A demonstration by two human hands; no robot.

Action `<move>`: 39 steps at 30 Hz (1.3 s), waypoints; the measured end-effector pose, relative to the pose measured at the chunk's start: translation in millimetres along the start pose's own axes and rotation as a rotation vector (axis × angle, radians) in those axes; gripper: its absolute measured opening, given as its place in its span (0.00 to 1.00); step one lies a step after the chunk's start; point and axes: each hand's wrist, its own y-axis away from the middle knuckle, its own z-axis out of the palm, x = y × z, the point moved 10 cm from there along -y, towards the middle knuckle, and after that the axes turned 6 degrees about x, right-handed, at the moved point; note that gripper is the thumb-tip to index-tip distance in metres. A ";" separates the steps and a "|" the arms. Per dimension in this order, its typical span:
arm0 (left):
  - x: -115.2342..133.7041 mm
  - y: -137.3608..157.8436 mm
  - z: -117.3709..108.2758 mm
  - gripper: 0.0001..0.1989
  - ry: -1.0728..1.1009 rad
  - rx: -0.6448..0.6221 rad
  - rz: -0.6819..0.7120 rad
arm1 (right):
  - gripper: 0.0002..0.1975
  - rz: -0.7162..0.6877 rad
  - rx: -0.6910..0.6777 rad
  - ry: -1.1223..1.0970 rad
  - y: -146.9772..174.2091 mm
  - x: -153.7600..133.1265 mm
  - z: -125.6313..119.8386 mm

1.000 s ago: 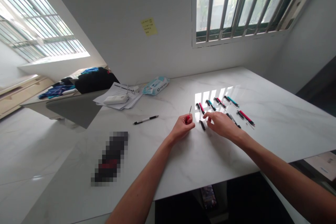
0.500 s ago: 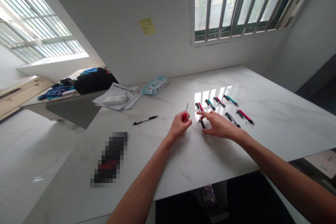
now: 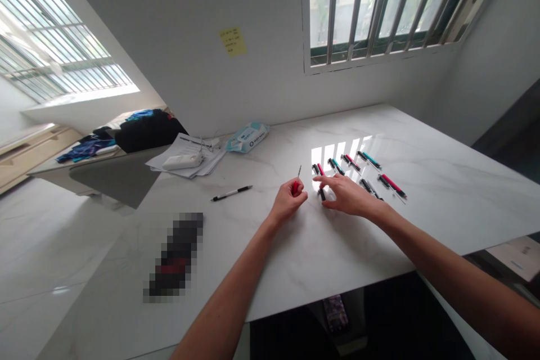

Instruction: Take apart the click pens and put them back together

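Observation:
My left hand [image 3: 287, 201] is closed around a red pen barrel [image 3: 296, 187], and a thin pale refill tip points up out of it. Just to the right, my right hand [image 3: 346, 196] hovers low with thumb and index finger apart. Between those fingers a short black pen part [image 3: 323, 194] lies on the table; whether they touch it I cannot tell. Beyond the fingertips is a pen in parts, with a red piece [image 3: 320, 169]. Past the right hand lie several more dismantled pens, among them a teal one [image 3: 369, 158] and a red one [image 3: 391, 184].
On the white marbled table [image 3: 291, 270], a black-and-white pen [image 3: 232, 193] lies left of my hands. A wipes pack [image 3: 248, 138] and papers [image 3: 211, 164] with a white device [image 3: 183, 161] are at the back. A blurred dark object [image 3: 175, 256] sits front left.
My right hand's fingers have shifted slightly to the left over the black part. The left hand keeps the red barrel in the same place; the whole view has moved a little.

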 end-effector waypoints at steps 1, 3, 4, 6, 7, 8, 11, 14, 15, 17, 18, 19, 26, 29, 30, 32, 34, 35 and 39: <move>0.1 0.1 0.5 0.14 0.006 -0.002 -0.002 | 0.36 0.000 -0.003 -0.002 0.2 1.6 1.0; 0.9 0.6 2.1 0.14 0.026 -0.009 -0.006 | 0.35 -0.006 -0.006 -0.010 1.0 3.6 1.9; 1.7 1.2 3.1 0.14 0.039 -0.012 -0.008 | 0.34 -0.012 0.002 -0.020 1.2 2.9 0.8; 4.1 2.6 5.2 0.15 0.072 -0.017 -0.012 | 0.31 -0.028 0.046 -0.075 1.1 -2.6 -5.1; 5.5 3.5 6.7 0.16 0.091 -0.021 -0.014 | 0.28 -0.032 0.075 -0.130 0.7 -7.0 -9.3; 7.1 4.5 8.2 0.17 0.112 -0.027 -0.016 | 0.25 -0.029 0.108 -0.200 0.0 -11.8 -13.9; 10.6 7.3 14.5 0.21 0.157 -0.060 -0.018 | 0.18 0.011 0.209 -0.402 -3.4 -24.5 -26.1; 11.3 8.7 20.2 0.22 0.143 -0.093 -0.008 | 0.15 0.033 0.301 -0.477 -7.9 -33.2 -32.2; 11.1 8.8 21.3 0.22 0.125 -0.099 0.002 | 0.13 0.029 0.317 -0.487 -9.4 -35.4 -32.0; 10.5 8.5 23.1 0.22 0.080 -0.107 0.023 | 0.11 0.012 0.328 -0.502 -11.7 -38.9 -29.5; 9.9 8.4 24.1 0.22 0.056 -0.115 0.030 | 0.11 0.004 0.328 -0.509 -12.3 -40.0 -27.9; 9.3 8.4 25.2 0.22 0.036 -0.123 0.034 | 0.10 -0.001 0.328 -0.517 -12.4 -40.6 -26.5; 13.1 11.9 30.9 0.18 0.039 -0.197 0.022 | 0.12 0.118 0.387 -0.838 -8.6 -22.0 -33.2; 13.8 10.2 25.5 0.14 0.079 -0.172 -0.014 | 0.14 0.145 0.457 -0.874 -3.9 -7.8 -44.1; 13.7 8.8 22.1 0.14 0.114 -0.151 -0.032 | 0.15 0.155 0.473 -0.849 -1.5 -3.5 -46.2; 13.9 5.9 15.0 0.18 0.211 -0.102 -0.063 | 0.15 0.182 0.480 -0.775 4.1 3.3 -45.7; 15.0 4.0 10.3 0.22 0.293 -0.070 -0.077 | 0.15 0.203 0.451 -0.679 9.5 5.3 -39.4; 15.6 3.6 9.2 0.23 0.311 -0.061 -0.077 | 0.14 0.207 0.425 -0.628 11.7 4.4 -34.9; 14.5 4.1 9.7 0.23 0.275 -0.047 -0.076 | 0.11 0.187 0.346 -0.449 16.9 -5.7 -20.5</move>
